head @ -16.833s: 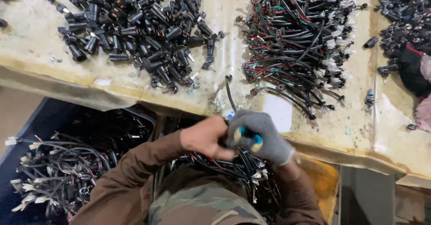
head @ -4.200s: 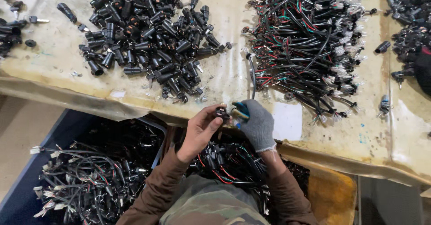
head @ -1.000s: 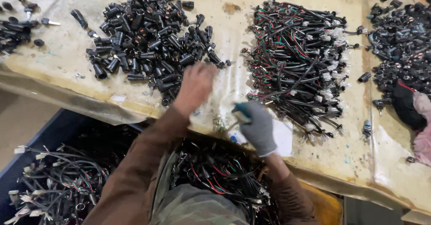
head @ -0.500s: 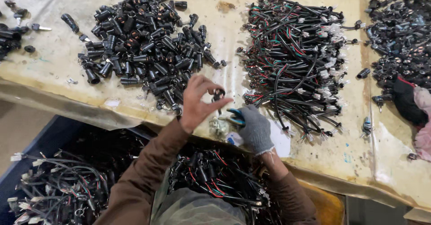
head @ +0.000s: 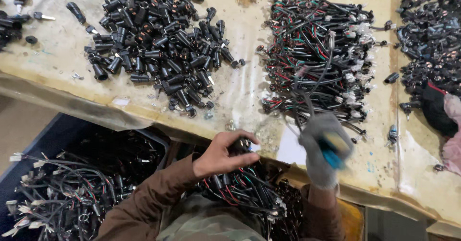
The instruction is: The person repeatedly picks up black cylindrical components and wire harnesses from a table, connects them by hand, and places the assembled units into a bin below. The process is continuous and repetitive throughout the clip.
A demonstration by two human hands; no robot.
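the bare left hand (head: pixel 223 152) hangs at the near edge of the table (head: pixel 249 89), fingers curled round a small black part over a bundle of wired connectors (head: pixel 240 188). the gloved right hand (head: pixel 322 147), blurred, grips a blue-handled tool (head: pixel 332 153) just below the pile of wire harnesses (head: pixel 319 53).

Hands (head: pixel 225 153) near black connector pile (head: pixel 158 39)
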